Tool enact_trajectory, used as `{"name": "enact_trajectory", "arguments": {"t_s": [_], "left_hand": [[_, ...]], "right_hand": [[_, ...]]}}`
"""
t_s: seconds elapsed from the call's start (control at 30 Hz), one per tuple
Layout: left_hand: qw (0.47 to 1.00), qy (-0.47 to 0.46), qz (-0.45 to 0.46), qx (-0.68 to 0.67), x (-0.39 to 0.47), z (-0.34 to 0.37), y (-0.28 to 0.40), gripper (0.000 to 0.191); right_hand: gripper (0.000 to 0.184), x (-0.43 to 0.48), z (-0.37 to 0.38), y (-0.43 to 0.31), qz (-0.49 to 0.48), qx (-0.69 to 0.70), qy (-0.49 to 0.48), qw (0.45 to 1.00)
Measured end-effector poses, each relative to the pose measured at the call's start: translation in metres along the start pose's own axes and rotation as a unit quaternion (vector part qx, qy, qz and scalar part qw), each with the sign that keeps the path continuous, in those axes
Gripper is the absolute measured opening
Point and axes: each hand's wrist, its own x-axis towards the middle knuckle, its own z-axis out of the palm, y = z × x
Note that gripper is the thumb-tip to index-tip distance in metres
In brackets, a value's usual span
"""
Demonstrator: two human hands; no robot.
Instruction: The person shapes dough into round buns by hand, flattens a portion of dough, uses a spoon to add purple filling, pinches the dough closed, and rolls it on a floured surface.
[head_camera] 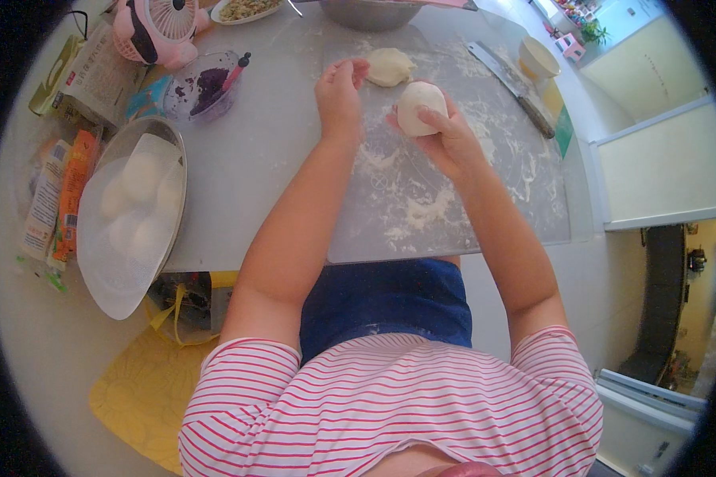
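A smooth, rounded ball of white dough (pixel 416 113) rests in my right hand (pixel 453 140), the thumb lying across its front. My left hand (pixel 341 89) is raised beside it with fingers bent and apart, holding nothing I can see. Just past my left fingertips, a larger lump of dough (pixel 389 67) sits on the flour-dusted mat (pixel 364 229). At the left table edge stands a metal strainer basket (pixel 183 173) with several pale dough balls (pixel 141 177) under a thin white sheet (pixel 116 286). Dark purple filling (pixel 209 89) lies in a clear bowl (pixel 176 110) with a pink-handled utensil (pixel 237 70).
A cleaver-like knife (pixel 507 80) lies at the mat's right side, close to a small bowl (pixel 539 58). Along the far edge are a metal basin (pixel 370 16) and a plate of food (pixel 244 11). A pink fan (pixel 161 30) and food packages (pixel 74 191) crowd the left.
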Motion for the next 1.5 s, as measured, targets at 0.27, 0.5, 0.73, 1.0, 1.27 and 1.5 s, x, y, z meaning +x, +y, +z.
{"name": "enact_trajectory", "arguments": {"t_s": [0.27,0.5,0.73,1.0,1.27,1.5], "left_hand": [[0.983,-0.120,-0.003,0.141,-0.012,0.006,-0.019,0.032],[0.910,-0.266,0.134,0.289,-0.052,0.011,-0.047,0.047],[0.926,-0.199,0.057,0.315,-0.045,0.009,-0.035,0.060],[0.987,-0.130,-0.097,0.007,-0.052,0.024,-0.030,0.055],[0.911,-0.240,0.024,0.336,-0.032,0.011,-0.054,0.057],[0.960,-0.186,-0.037,0.206,-0.036,0.001,-0.070,0.055]], "right_hand": [[0.058,-0.010,-0.042,0.005,-0.086,-0.486,0.023,0.869],[0.063,-0.001,0.002,0.030,-0.065,-0.134,0.216,0.965],[0.059,0.005,-0.018,0.029,-0.152,-0.240,0.202,0.937],[0.061,0.010,-0.027,0.029,-0.089,-0.132,0.217,0.963],[0.061,0.015,-0.034,0.032,-0.113,-0.173,0.185,0.961],[0.062,0.006,-0.033,0.033,-0.108,-0.177,0.200,0.958]]}}
